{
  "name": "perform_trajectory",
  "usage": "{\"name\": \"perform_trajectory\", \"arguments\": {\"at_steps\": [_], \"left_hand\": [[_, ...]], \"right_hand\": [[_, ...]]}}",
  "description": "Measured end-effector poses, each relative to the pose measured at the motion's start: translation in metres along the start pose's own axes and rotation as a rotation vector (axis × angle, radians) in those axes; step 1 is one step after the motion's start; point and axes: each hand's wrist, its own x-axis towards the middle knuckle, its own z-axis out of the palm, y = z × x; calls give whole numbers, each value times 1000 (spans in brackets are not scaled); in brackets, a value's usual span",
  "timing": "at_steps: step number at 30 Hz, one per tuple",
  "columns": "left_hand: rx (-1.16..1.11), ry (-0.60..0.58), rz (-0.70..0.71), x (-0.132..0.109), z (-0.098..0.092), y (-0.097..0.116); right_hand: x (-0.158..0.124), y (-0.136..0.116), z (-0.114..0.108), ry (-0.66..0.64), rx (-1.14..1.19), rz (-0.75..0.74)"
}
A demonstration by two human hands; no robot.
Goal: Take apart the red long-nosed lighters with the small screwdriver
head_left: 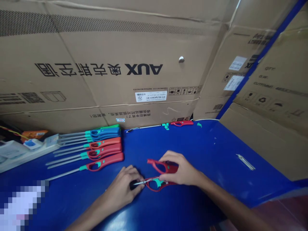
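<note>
Palm down, fingers curled, the left hand pinches the metal tube of an open red lighter body on the blue table; slightly farther right, the right hand, arched, grips a red half-shell.

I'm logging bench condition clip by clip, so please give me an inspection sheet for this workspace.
Surface: blue tabletop, glare patch near the front.
Work in hand: upper red casing half over the lower red casing half, a gap at the front end; green trigger in the lower one; metal tube at its front.
Clutter: long-stemmed lighters at left; slim metal rod, green pieces and red handle along the back; slim pale pieces at right.
Left hand: closed on the metal tube.
Right hand: grips the upper red casing half.
Cables: red and yellow wires near the power strip.
Surroundings: AUX carton behind, print upside down.
</note>
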Motion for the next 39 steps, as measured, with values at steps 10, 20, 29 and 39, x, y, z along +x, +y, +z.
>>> {"name": "perform_trajectory", "arguments": {"at_steps": [10,20,29,39], "left_hand": [[57,-28,16,-2,-17,8],[202,-177,263,38,-12,42],[213,-195,255,44,1,40],[274,-71,322,31,1,36]], "right_hand": [[-2,11,-24,-163,-337,219],[-9,-24,-20,-513,-503,139],[-12,-21,-15,-533,-605,24],[-12,-26,1,-393,-723,-161]]}}
